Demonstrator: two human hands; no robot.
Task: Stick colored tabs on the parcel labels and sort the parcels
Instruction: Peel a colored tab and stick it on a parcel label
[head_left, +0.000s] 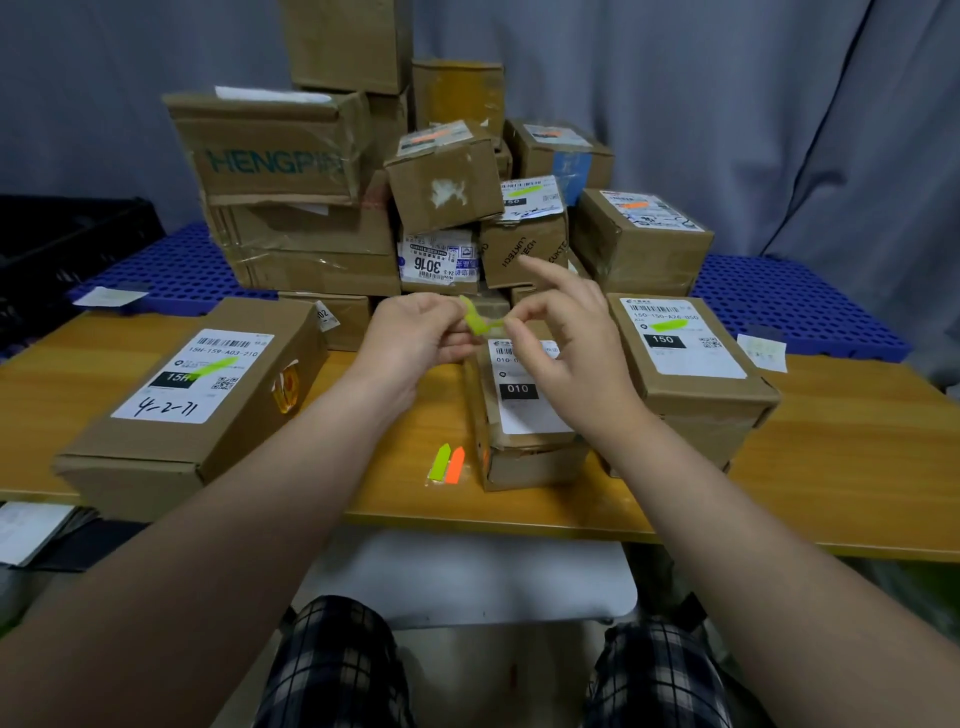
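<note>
My left hand and my right hand both pinch a green tab between them, above a small brown parcel whose white label reads 010. The right index finger points up and away. On the wooden table, just left of that parcel, lies a tab sheet with a green and an orange tab. A long parcel on the left and a parcel on the right each carry a green tab on their labels.
A pile of brown parcels rises behind the table on a blue perforated pallet; some bear orange or green tabs. A black crate stands at the far left. Loose paper slips lie on the pallet.
</note>
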